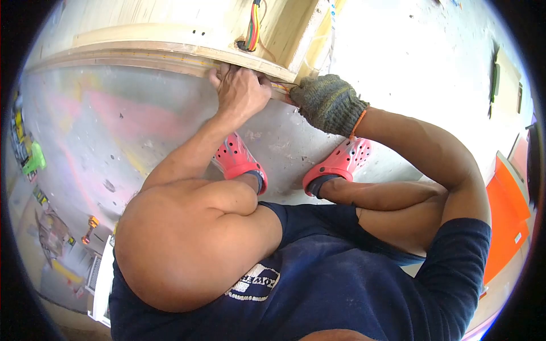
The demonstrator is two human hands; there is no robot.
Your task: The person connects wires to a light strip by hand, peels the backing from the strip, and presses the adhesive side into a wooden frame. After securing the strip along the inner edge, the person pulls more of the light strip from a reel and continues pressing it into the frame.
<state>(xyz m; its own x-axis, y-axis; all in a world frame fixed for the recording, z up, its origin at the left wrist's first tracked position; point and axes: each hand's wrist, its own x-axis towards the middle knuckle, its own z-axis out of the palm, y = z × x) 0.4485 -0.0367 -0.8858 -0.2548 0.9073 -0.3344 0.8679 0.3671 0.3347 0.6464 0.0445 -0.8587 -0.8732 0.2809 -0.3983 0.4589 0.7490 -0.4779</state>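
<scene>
My bare left hand [242, 90] is at the lower edge of a wooden panel [142, 48], fingers bent against the edge and their tips hidden. Whatever those fingers pinch does not show. Thin coloured wires [280, 87] run along the edge between my two hands. My right hand [330, 103], in a grey knitted glove with an orange cuff, is closed by the panel's corner, its fingertips at the wires. Above my left hand, a bundle of red, yellow and green wires [252, 31] comes out of a hole in the wood.
Pink clogs [341, 162] are on my feet, on the paint-stained grey floor [142, 125]. An orange and black tool [89, 229] and a bright green object [35, 159] lie at the left. A large orange panel [506, 219] stands at the right.
</scene>
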